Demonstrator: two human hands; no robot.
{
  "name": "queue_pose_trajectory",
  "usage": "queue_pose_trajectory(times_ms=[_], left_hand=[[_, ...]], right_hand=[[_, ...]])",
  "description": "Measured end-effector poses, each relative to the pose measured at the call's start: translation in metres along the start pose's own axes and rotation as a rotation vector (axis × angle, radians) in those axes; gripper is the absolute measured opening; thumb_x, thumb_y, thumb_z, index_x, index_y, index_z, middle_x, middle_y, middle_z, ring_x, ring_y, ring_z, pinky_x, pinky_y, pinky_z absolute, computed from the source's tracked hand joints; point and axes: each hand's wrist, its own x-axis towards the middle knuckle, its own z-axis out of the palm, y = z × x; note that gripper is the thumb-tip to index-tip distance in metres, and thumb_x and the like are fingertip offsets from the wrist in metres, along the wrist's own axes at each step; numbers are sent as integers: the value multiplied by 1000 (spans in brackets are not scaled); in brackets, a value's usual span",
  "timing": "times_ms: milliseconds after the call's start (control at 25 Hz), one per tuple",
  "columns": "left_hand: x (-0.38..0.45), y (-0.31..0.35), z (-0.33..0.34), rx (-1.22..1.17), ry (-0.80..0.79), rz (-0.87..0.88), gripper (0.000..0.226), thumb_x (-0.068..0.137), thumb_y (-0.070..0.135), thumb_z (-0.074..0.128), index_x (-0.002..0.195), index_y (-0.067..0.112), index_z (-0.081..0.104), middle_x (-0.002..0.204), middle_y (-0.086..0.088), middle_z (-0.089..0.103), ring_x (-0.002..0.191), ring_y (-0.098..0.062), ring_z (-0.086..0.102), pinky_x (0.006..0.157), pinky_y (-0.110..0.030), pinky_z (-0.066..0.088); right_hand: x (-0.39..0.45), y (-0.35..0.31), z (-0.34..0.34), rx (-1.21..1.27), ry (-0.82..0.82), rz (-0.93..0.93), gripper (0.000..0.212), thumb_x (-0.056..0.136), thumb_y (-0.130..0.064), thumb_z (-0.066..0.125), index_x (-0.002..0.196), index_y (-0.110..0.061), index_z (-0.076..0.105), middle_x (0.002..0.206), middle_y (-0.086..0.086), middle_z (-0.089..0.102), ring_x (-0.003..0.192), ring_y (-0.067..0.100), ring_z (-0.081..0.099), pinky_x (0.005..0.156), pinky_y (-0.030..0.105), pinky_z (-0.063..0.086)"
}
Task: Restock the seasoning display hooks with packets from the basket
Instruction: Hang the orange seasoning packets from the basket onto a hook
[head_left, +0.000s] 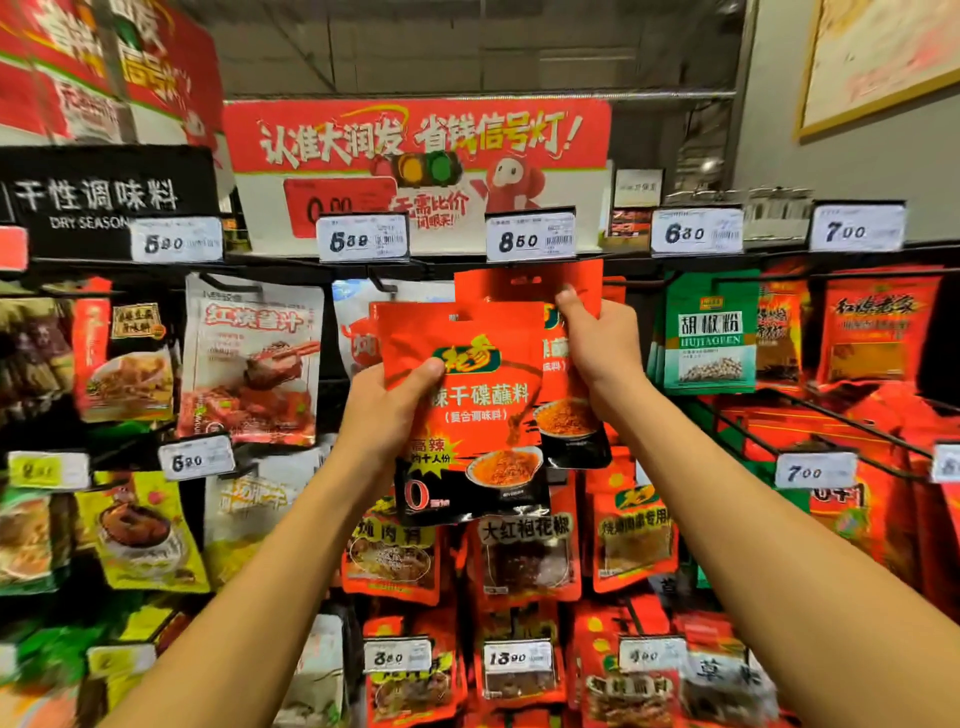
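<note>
My left hand (387, 402) grips a red seasoning packet (478, 410) by its left edge, thumb across the front, in front of the display at centre. My right hand (597, 338) pinches a second red packet (524, 286) of the same kind, raised higher so its hang hole sits just below the hook rail under the 8.50 price tag (531, 238). The second packet is partly hidden behind the first. The hook itself is hidden by the packets. No basket is in view.
Hanging packets fill the rack on every side: a white sauce packet (252, 358) to the left, a green pepper packet (709, 332) to the right, red packets (524, 556) below. Bare hook arms (831, 415) jut out at right. A red banner (415, 156) stands above.
</note>
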Motion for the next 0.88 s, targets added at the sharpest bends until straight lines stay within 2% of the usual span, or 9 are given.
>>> queue_pose_trajectory(times_ms=[160, 240, 320, 360, 480, 560, 720, 800, 880], left_hand=[[9, 10, 7, -6, 12, 4, 4, 91, 17, 68, 87, 17, 67, 75, -2, 76, 65, -19, 73, 58, -31, 58], [13, 13, 13, -5, 22, -1, 6, 91, 22, 69, 89, 18, 67, 76, -2, 76, 67, -19, 73, 62, -33, 59], [16, 15, 19, -14, 1, -6, 14, 92, 32, 69, 91, 18, 68, 78, -2, 77, 70, -20, 74, 62, -34, 59], [18, 16, 24, -8, -10, -12, 18, 93, 36, 68, 90, 18, 68, 78, -2, 77, 71, -19, 74, 61, -33, 60], [26, 22, 39, 5, 7, -47, 23, 93, 39, 67, 89, 16, 67, 74, -1, 77, 67, -18, 74, 58, -31, 60], [33, 28, 53, 16, 10, -65, 21, 93, 37, 67, 88, 17, 67, 72, -1, 76, 65, -17, 74, 54, -29, 59], [43, 36, 72, 42, 48, -78, 19, 94, 32, 67, 82, 16, 67, 72, -5, 76, 66, -23, 74, 60, -34, 61], [46, 38, 74, 16, 42, -114, 17, 93, 27, 67, 80, 16, 66, 64, -2, 73, 57, -19, 71, 50, -31, 59], [48, 38, 73, 6, 16, -156, 16, 93, 26, 66, 81, 15, 65, 58, 0, 71, 52, -17, 70, 44, -27, 54]], right_hand=[[5, -4, -1, 13, 10, 95, 42, 92, -41, 65, 54, -23, 67, 63, 0, 69, 64, 21, 64, 65, 37, 49], [8, -3, -1, -48, 17, 122, 38, 90, -46, 65, 59, -23, 70, 69, -1, 73, 70, 25, 69, 72, 43, 55], [9, -3, -3, -77, 7, 160, 41, 90, -51, 64, 68, -16, 70, 78, 6, 76, 79, 30, 72, 78, 47, 56], [8, -4, -6, -57, -5, 180, 44, 90, -54, 62, 70, -15, 70, 78, 5, 75, 77, 28, 71, 75, 44, 56], [3, -5, -13, 117, -62, 200, 53, 90, -64, 54, 63, -20, 70, 60, -9, 68, 51, 8, 61, 54, 24, 48], [1, -6, -15, 110, -88, 154, 49, 90, -64, 55, 62, -24, 66, 54, -12, 64, 46, 3, 58, 47, 21, 43], [10, -11, -14, -161, -16, 76, 37, 90, -55, 63, 73, -23, 66, 64, -10, 69, 66, 14, 67, 58, 31, 47], [13, -15, -14, -191, -9, 80, 35, 89, -55, 64, 76, -22, 70, 70, -7, 73, 73, 17, 71, 62, 35, 55], [14, -15, -15, -211, -15, 89, 36, 88, -54, 65, 81, -19, 73, 78, -3, 75, 78, 19, 73, 73, 43, 60]])
